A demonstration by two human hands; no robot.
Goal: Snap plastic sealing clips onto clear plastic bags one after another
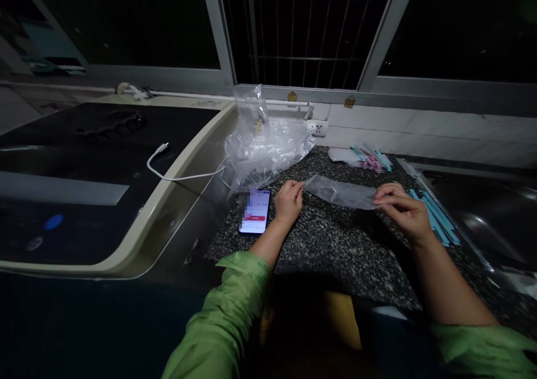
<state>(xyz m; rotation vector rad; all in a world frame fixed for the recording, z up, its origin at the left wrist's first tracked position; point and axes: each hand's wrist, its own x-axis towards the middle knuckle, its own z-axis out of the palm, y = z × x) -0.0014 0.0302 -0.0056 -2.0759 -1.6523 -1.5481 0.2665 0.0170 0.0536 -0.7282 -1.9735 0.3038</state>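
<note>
The clear plastic sleeve (pixel 342 193) was long, narrow and nearly flat, its surface lightly creased and whitish where it caught the light. It spanned the gap between my left hand (pixel 288 204), which pinched one end, and my right hand (pixel 406 212), which gripped the other.

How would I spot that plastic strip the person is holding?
Find the speckled dark counter. Above it, between the left hand and right hand, runs the clear plastic strip. Unlike the crumpled bag behind, it is narrow and stretched out.
</note>
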